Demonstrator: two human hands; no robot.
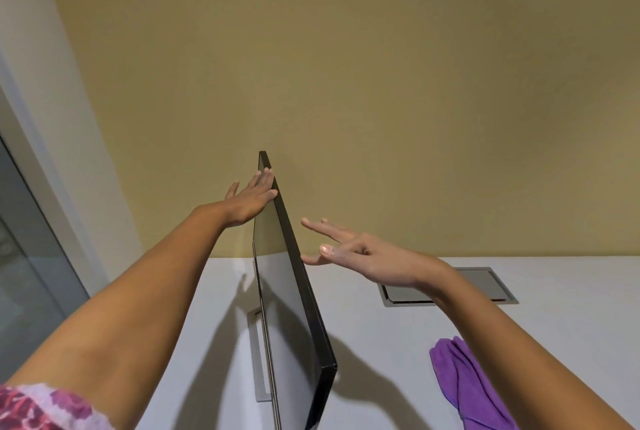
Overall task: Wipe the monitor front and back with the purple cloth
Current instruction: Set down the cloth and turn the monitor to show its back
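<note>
Head view, the only one we've got. The monitor (pixel 294 291) stands edge-on to the camera, its long axis running straight away from the person toward the yellow wall (pixel 346 49). One glossy face looks left and the dark edge looks up and to the right. I can't say for sure which face is front and which is back.

The left hand (pixel 251 199) is flat, with straight fingers (pixel 266 175) laid against the far upper edge of the monitor on its left side. It holds nothing. The right hand (pixel 349 253) hovers just right of the monitor, fingers fanned apart and empty, one fingertip right at the dark edge. Whether it touches, I can't tell.

The purple cloth (pixel 464 381) is in neither hand. It lies crumpled on the white desk (pixel 554 343), right of the monitor and nearer the person than either hand, partly tucked beneath the right forearm. So the right hand is the closer one, and it would have to pull back and down to pick the cloth up. Judging from this, both hands look busy positioning the monitor, not wiping it.

The count: one monitor, one purple cloth, two hands. There is also one silver stand base (pixel 258 343) showing left of the monitor and one cable hatch (pixel 450 286) set in the desk to its right. A floral sleeve (pixel 41 409) shows at bottom left.
</note>
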